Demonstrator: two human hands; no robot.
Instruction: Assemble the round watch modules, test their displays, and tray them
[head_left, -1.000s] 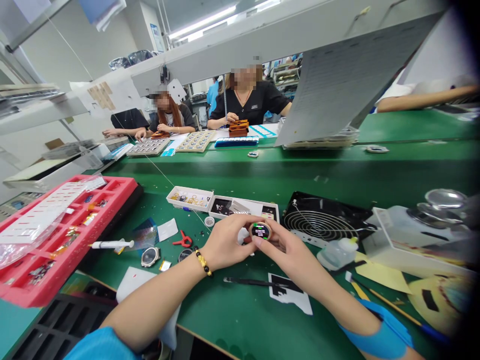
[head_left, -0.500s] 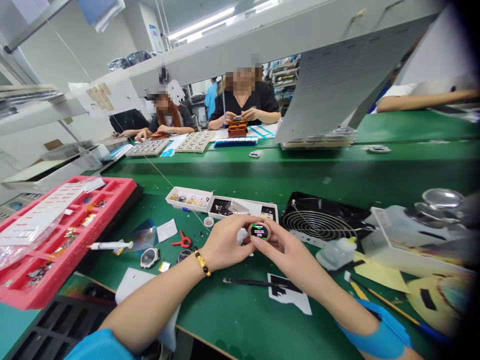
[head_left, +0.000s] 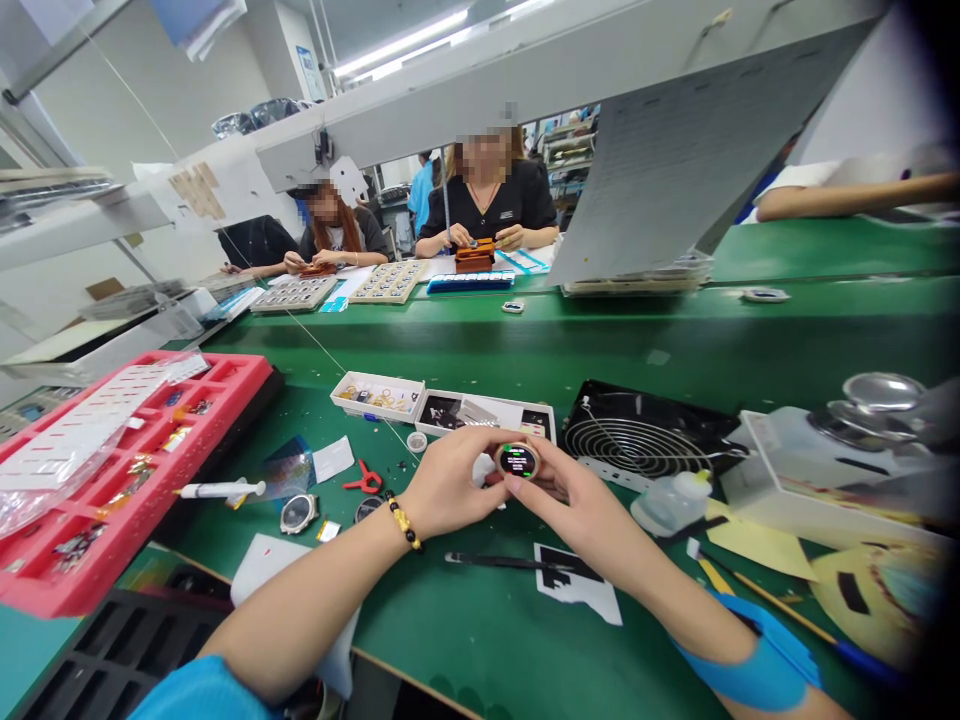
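A round watch [head_left: 518,461] with a lit black screen showing white and green text is held up between both hands. My left hand [head_left: 457,480] has its fingers bent around the watch's left side. On the other side, my right hand [head_left: 559,485] grips the rim, its thumb at the lower edge. Below the hands lie black tweezers [head_left: 480,561], their right end over a black and white sheet [head_left: 600,598]. Red clamp [head_left: 364,478] and another watch [head_left: 298,513] rest left of my left wrist.
A pink tray [head_left: 247,375] of small parts and a syringe [head_left: 221,490] are on the left. White part boxes [head_left: 379,410] stand behind the hands. A black fan [head_left: 637,435] and a bottle [head_left: 671,503] are at right. People sit across the green bench [head_left: 450,345].
Both hands and the watch stay nearly in place. Across the bench, the middle person's hands have moved apart over an orange fixture.
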